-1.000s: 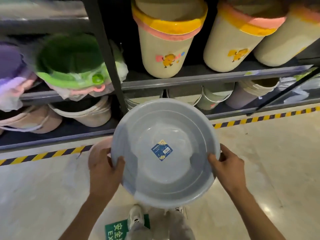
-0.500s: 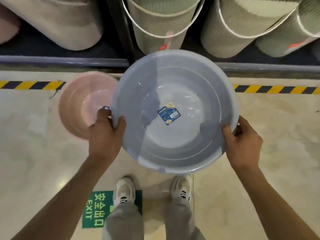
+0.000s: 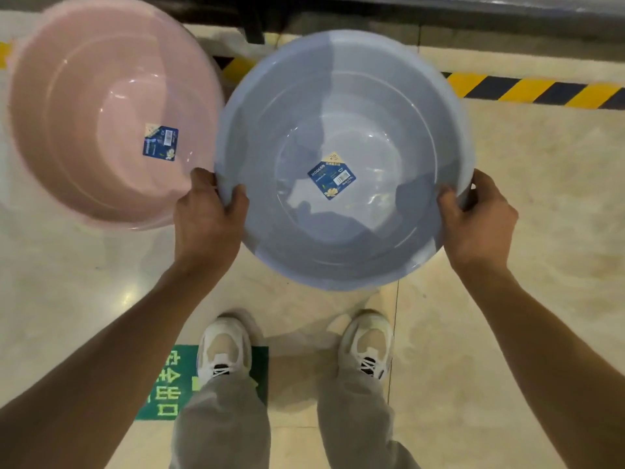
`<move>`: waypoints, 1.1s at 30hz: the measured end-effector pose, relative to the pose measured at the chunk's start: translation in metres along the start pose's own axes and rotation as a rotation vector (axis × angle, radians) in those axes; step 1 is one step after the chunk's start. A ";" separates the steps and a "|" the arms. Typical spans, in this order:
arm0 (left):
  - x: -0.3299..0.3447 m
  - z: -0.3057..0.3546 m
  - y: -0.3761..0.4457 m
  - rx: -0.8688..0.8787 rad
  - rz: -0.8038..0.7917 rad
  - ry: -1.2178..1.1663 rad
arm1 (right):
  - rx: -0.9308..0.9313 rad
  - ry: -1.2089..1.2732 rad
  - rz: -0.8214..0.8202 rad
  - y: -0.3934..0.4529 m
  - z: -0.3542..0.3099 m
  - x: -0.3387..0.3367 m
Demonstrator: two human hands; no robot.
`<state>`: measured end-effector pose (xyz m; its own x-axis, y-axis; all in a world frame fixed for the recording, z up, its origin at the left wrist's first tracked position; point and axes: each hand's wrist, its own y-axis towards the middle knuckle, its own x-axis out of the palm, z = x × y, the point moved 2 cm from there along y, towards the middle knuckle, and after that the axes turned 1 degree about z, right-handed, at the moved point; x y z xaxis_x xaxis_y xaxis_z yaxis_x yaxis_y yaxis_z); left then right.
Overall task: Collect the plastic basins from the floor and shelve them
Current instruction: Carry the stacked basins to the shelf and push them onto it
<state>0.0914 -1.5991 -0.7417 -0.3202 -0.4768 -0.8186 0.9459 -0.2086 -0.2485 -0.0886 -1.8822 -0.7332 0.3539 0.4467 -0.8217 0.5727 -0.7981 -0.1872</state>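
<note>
Gripping the blue basin by its rim, the person has one hand at each side: the left hand at about eight o'clock on the rim, the right hand at about four o'clock. On both, the thumb hooks over the lip into the bowl while the fingers curl under the outside, so each hand is closed on plastic and carries nothing else. The basin is held mouth up above the floor, in front of the shoes.

The pink basin sits on the floor at roughly ten o'clock from the blue one, mouth up too, its near rim just beside the left hand's knuckles; whether the two rims touch is unclear. That makes the left hand the nearer one. Being round, neither basin has a long axis to line up. The likely next move is a shift toward ten o'clock, centring one basin over the other to nest them. The shelf base runs along twelve o'clock, beyond the striped floor tape.
</note>
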 end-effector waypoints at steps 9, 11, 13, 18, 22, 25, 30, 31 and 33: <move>0.037 -0.002 -0.003 0.038 -0.098 0.091 | 0.042 -0.122 -0.073 0.009 0.039 0.027; 0.043 -0.001 -0.003 -0.005 -0.142 0.081 | 0.063 -0.129 -0.095 0.012 0.045 0.030; 0.046 -0.001 -0.002 -0.038 -0.166 0.044 | 0.065 -0.118 -0.107 0.015 0.048 0.033; 0.056 -0.006 0.004 -0.198 -0.272 -0.003 | 0.184 -0.047 -0.168 0.017 0.054 0.042; 0.058 -0.007 0.011 -0.239 -0.300 -0.011 | 0.459 0.188 -0.272 0.026 0.060 0.051; 0.053 -0.009 0.008 -0.219 -0.293 -0.033 | 0.470 0.174 -0.264 0.025 0.057 0.046; 0.037 -0.010 -0.004 -0.191 -0.262 -0.047 | 0.423 0.179 -0.250 0.017 0.042 0.024; 0.031 -0.009 -0.006 -0.189 -0.248 -0.061 | 0.406 0.188 -0.241 0.014 0.036 0.018; 0.020 -0.004 -0.008 -0.164 -0.217 -0.086 | 0.380 0.203 -0.209 0.010 0.024 0.004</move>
<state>0.0775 -1.6030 -0.7578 -0.5128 -0.5084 -0.6918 0.8483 -0.1759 -0.4995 -0.0992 -1.8978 -0.7517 0.4194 0.6529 -0.6307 0.3492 -0.7573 -0.5518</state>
